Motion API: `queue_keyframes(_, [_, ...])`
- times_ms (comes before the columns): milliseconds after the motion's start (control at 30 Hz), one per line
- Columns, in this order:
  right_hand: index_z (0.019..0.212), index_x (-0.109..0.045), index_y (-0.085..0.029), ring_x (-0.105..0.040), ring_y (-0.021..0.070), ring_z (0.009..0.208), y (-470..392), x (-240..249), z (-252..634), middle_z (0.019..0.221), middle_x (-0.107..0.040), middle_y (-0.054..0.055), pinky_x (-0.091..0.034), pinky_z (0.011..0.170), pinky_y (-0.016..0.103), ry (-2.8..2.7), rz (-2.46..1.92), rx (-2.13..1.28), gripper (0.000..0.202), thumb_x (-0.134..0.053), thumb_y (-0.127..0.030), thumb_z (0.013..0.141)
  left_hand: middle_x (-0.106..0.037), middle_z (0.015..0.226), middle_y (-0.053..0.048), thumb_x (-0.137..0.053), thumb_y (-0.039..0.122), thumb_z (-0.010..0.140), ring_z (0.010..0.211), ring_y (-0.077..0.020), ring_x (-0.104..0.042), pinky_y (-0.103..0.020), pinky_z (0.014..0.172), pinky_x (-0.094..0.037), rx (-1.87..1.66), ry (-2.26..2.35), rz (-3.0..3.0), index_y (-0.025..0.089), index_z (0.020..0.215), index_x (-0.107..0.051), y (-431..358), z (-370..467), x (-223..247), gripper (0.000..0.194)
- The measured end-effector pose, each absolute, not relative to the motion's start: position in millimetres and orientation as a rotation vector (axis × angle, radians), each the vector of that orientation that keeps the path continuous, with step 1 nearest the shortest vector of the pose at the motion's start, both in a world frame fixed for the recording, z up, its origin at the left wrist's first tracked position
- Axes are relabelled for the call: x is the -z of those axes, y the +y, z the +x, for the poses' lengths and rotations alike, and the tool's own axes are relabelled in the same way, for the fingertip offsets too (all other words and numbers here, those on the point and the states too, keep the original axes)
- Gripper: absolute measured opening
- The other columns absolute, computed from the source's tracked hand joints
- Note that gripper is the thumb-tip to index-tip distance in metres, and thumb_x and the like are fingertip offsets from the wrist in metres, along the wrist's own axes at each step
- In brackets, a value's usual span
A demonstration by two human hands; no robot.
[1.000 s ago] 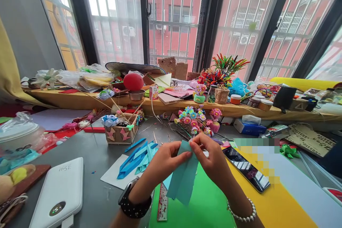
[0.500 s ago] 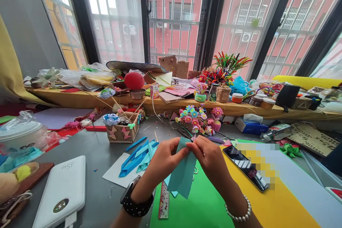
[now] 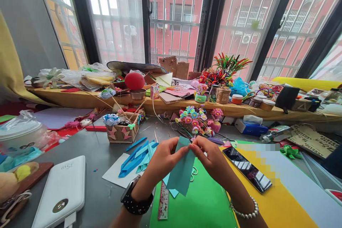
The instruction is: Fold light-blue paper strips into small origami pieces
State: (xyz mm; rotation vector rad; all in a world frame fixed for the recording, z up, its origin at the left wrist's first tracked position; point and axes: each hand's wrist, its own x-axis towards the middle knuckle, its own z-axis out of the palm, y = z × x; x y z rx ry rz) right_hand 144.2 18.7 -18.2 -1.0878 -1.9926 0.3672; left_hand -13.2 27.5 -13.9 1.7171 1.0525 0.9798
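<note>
A strip of teal paper (image 3: pixel 181 172) hangs between my hands over the green sheet (image 3: pixel 203 206). My left hand (image 3: pixel 167 156) pinches its upper left part, thumb across the front. At the strip's upper right edge, the fingertips of my right hand (image 3: pixel 207 151) are pressed together on the paper. Below the strip lie a patterned ruler (image 3: pixel 163 201) and more light blue paper; scissor handles (image 3: pixel 194 174) show just right of it. Folded blue strips (image 3: pixel 133 160) rest on white paper (image 3: pixel 114 175) beside my left forearm.
A white power bank (image 3: pixel 61 188) lies at the left, a phone (image 3: pixel 247 169) at the right on yellow paper (image 3: pixel 278 208). Behind stand a cardboard box (image 3: pixel 123 133) and crocheted flowers (image 3: pixel 193 119). A cluttered ledge (image 3: pixel 171 107) runs below the windows.
My right hand and wrist have shifted slightly right, and the strip's lower end has risen a little. Both hands still grip the paper.
</note>
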Motion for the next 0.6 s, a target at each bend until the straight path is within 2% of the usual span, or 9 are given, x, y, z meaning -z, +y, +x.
queue_keyframes(133, [0.055, -0.041, -0.019, -0.041, 0.0111, 0.051, 19.8, 18.8, 143.7, 0.054, -0.042, -0.003, -0.031, 0.048, 0.023, -1.941, -1.136, -0.341, 0.032, -0.04, -0.032, 0.084, -0.05, 0.061, 0.001, -0.055, 0.041, 0.071, 0.057, -0.0118, -0.044, -0.02, 0.046, -0.034, -0.951, 1.023, 1.709, 0.014, 0.071, -0.057, 26.1, -12.3, 11.4, 0.027])
queue_keyframes(300, [0.072, -0.05, -0.018, -0.051, 0.0133, 0.061, 17.8, 16.4, 146.2, 0.067, -0.055, 0.0, -0.039, 0.054, 0.023, -1.898, -1.09, -0.576, 0.019, -0.048, -0.035, 0.081, -0.046, 0.058, 0.003, -0.053, 0.04, 0.073, 0.057, -0.0108, -0.041, -0.019, 0.047, -0.032, -0.859, 0.972, 1.799, 0.013, 0.068, -0.058, 26.3, -11.9, 11.6, 0.027])
queue_keyframes(367, [0.071, -0.05, -0.018, -0.052, 0.0136, 0.061, 16.7, 15.8, 146.0, 0.066, -0.055, 0.001, -0.039, 0.055, 0.024, -1.881, -1.112, -0.582, 0.017, -0.049, -0.033, 0.08, -0.045, 0.058, 0.003, -0.051, 0.039, 0.074, 0.056, -0.0106, -0.039, -0.02, 0.048, -0.032, -0.849, 0.98, 1.852, 0.013, 0.068, -0.058, 26.7, -11.4, 12.4, 0.027])
queue_keyframes(500, [0.065, -0.048, -0.019, -0.047, 0.0123, 0.055, 15.3, 15.8, 143.5, 0.059, -0.051, -0.001, -0.036, 0.052, 0.024, -1.805, -1.136, -0.566, 0.02, -0.049, -0.032, 0.08, -0.047, 0.058, 0.003, -0.051, 0.036, 0.074, 0.056, -0.0107, -0.042, -0.019, 0.048, -0.032, -0.856, 1.009, 1.856, 0.013, 0.067, -0.057, 26.8, -11.5, 11.9, 0.025])
queue_keyframes(600, [0.064, -0.046, -0.019, -0.042, 0.0104, 0.049, 17.0, 17.0, 144.7, 0.053, -0.043, -0.005, -0.033, 0.046, 0.022, -1.598, -1.099, -0.671, 0.023, -0.051, -0.036, 0.079, -0.056, 0.066, 0.0, -0.055, 0.034, 0.072, 0.062, -0.0132, -0.05, -0.021, 0.052, -0.038, -0.947, 1.053, 1.771, 0.015, 0.072, -0.057, 29.0, -13.9, 11.8, 0.02])
